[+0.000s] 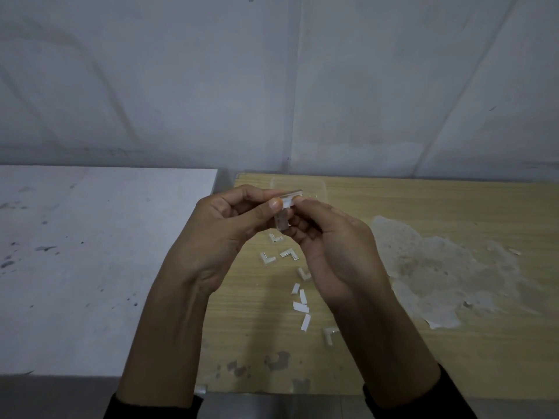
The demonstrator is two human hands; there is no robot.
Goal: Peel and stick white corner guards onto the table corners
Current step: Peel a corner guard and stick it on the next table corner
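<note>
Right of the white bench [90,252], our left hand [230,219] pinches a white corner guard [286,203] between thumb and curled fingers [257,192], raised above the wooden bench [423,352]. Our right hand [329,246] nips the same L-shaped guard with its fingertips from the other side. Below, loose corner guards [267,257] and peeled paper strips [302,305] lie on the wood.

The left hand [233,219] and right hand [329,246] pinch one white corner guard [286,207] at their fingertips.
They hold it above a worn wooden table [423,358], where loose corner guards [267,258] and white paper strips [302,306] lie scattered; a white table [90,267] stands just beside it, to the left.
</note>
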